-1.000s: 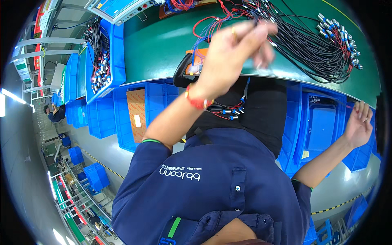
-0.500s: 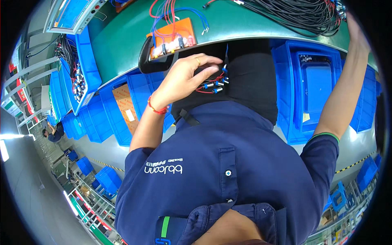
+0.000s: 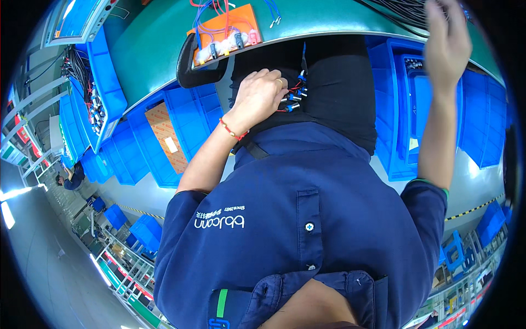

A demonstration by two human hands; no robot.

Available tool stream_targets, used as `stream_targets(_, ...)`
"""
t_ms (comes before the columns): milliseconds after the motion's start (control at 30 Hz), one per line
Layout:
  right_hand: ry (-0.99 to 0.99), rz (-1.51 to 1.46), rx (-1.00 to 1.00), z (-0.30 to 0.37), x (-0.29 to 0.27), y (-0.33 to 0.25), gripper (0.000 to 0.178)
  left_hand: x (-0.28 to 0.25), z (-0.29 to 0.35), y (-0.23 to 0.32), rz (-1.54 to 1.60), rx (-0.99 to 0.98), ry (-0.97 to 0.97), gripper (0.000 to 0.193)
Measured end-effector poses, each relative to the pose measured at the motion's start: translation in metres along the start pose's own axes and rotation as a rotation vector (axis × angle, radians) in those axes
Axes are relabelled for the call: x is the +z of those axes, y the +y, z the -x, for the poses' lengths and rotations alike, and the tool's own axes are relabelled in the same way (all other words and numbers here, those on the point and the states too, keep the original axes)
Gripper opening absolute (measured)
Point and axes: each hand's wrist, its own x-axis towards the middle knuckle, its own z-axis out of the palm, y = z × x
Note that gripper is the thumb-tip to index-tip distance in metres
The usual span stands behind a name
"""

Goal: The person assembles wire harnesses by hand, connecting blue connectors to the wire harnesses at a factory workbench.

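Observation:
My left hand (image 3: pixel 262 92) is over my lap with its fingers curled round the red and black wires of several short cables. Their silver-and-blue connectors (image 3: pixel 296 97) stick out past its fingertips and lie against my dark trousers. My right hand (image 3: pixel 449 44) is raised at the table's right end, beside a bundle of black cables (image 3: pixel 402 15). Motion smears its fingers, and whether it holds a cable does not show.
An orange fixture board (image 3: pixel 241 24) with red and blue wires stands at the edge of the green table (image 3: pixel 318 22). Blue bins (image 3: pixel 383 109) flank my legs. On the left, another blue bin (image 3: pixel 112 71) holds cables with connectors. A person (image 3: pixel 74 176) is far off at left.
My left hand has closed its fingers over the cables in my lap. My right hand has come leftward from the far right end of the table. The view has shifted slightly.

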Motion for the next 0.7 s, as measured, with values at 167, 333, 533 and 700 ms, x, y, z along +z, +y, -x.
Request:
stream_targets(167,-0.457,-0.188,0.168,0.091,0.072,-0.073,0.028,-0.023,0.01,0.022,0.535,-0.083,0.096,0.01)
stream_targets(333,-0.613,-0.887,0.913,0.124,0.075,-0.075,0.02,-0.049,0.016,0.027,0.787,-0.115,0.162,0.014)
stream_targets(533,0.463,-1.301,1.008,0.1,-0.021,0.005,0.014,-0.065,0.027,0.002,0.56,-0.13,0.256,0.021)
stream_targets(700,0.684,-1.368,0.885,0.116,-0.103,0.052,0.018,-0.058,0.03,-0.005,0.581,-0.143,0.287,0.019)
